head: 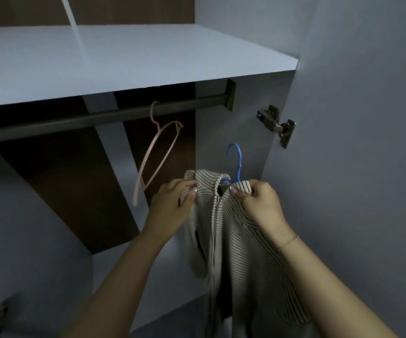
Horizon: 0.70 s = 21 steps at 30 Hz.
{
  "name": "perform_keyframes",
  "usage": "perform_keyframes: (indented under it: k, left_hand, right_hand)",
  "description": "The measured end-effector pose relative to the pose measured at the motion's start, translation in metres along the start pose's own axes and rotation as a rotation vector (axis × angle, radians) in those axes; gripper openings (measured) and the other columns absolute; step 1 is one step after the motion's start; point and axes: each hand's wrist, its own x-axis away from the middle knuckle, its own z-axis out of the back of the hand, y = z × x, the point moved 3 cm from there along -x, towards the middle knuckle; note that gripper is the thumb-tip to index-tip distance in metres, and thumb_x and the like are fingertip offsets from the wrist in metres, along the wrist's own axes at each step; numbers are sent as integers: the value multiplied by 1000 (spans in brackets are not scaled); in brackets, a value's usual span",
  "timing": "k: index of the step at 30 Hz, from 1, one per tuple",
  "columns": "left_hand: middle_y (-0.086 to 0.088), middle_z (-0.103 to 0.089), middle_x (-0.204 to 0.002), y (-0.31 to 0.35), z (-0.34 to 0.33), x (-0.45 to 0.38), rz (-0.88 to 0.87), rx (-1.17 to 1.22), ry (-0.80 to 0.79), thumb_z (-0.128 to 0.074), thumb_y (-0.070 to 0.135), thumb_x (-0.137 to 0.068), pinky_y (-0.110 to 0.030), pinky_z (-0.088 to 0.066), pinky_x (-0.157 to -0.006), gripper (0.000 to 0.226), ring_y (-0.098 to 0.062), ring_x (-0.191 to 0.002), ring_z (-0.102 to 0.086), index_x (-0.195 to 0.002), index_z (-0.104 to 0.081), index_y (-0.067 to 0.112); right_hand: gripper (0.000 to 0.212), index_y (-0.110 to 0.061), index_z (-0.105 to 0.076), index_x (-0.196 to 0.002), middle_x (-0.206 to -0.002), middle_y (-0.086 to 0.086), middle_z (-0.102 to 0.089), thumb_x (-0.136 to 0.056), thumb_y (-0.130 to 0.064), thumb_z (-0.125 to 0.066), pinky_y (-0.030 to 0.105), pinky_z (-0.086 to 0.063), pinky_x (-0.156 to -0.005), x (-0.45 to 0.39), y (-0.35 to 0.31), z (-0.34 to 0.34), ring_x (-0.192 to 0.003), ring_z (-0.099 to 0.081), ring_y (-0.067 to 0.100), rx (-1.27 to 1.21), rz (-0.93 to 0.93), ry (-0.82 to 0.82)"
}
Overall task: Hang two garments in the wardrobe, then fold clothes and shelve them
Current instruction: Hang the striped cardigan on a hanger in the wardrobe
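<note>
Open wardrobe [221, 132], dark rail [104, 115] above the fingers; left hand [172, 203] and right hand [260, 201] pinch striped garment [231, 240] collar; blue hanger [236, 162] hook between fingertips; pink hanger [155, 152] on rail.

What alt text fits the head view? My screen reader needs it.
Both hands, left hand and right hand, grip a striped garment on a blue hanger below the wardrobe rail, where an empty pink hanger hangs.
</note>
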Motion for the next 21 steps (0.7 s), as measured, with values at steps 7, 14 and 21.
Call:
perform_keyframes:
  k: [7,14,21]
  left_hand:
    - [0,-57,-131,1,31,5,-32,-81,182,-54,29,-98,-37,-41,-102,32,-16,-119,-49,-128,-60,19]
    - [3,-56,-133,-14,47,2,71,-70,244,-55,24,-97,-41,-43,-102,35,-16,-118,-49,-131,-59,18]
    - [5,-58,-112,-28,40,-4,143,-41,243,-41,40,-95,-24,-42,-88,46,-6,-101,-46,-133,-55,20]
  right_hand:
    - [23,-8,-67,-102,-104,12,-70,-91,-28,-64,39,-50,-87,-112,-56,-31,-102,-62,30,-48,82,4]
    - [30,-1,-60,-115,-118,20,-63,-96,-24,-55,39,-51,-87,-205,-65,-58,-109,-59,37,39,46,25]
    - [32,-3,-49,-126,-121,22,-58,-98,-19,-51,42,-48,-81,-200,-17,-77,-110,-58,39,242,31,46]
